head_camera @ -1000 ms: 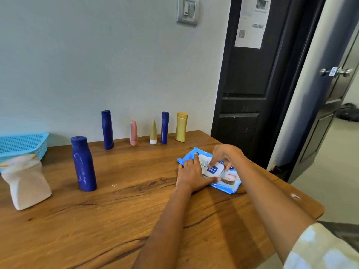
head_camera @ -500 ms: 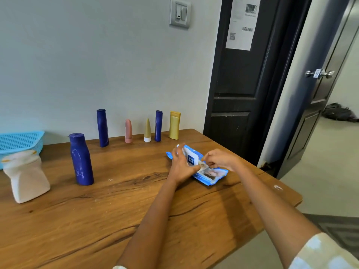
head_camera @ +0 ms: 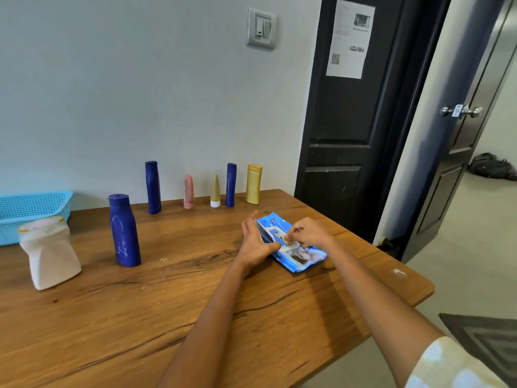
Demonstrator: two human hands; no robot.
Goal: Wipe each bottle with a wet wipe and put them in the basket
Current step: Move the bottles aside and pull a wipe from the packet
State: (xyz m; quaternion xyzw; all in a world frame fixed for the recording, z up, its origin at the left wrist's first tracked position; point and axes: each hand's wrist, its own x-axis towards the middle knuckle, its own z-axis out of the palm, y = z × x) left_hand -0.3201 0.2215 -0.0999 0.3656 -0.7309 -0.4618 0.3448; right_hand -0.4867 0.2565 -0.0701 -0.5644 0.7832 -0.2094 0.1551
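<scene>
A blue wet wipe pack point(head_camera: 303, 257) lies on the wooden table point(head_camera: 173, 309) with its lid flap raised. My left hand point(head_camera: 256, 243) holds the pack and keeps the flap up. My right hand point(head_camera: 306, 233) pinches at the pack's opening; whether a wipe is between the fingers is unclear. Several bottles stand upright: a big blue bottle point(head_camera: 124, 231), a white bottle point(head_camera: 49, 253), and by the wall a tall blue bottle point(head_camera: 153, 187), a pink one point(head_camera: 188, 191), a small gold one point(head_camera: 215, 191), a slim blue one point(head_camera: 231, 184) and a yellow one point(head_camera: 253, 184). A light blue basket point(head_camera: 33, 208) sits at the far left.
The table's right edge point(head_camera: 419, 287) drops off close to the pack. A dark door point(head_camera: 347, 121) and an open doorway stand to the right. A light switch point(head_camera: 261, 28) is on the wall above the bottles.
The pack's lid flap went from flat to raised under my left hand. My right hand moved onto the opening and pinches there. The view shifted slightly.
</scene>
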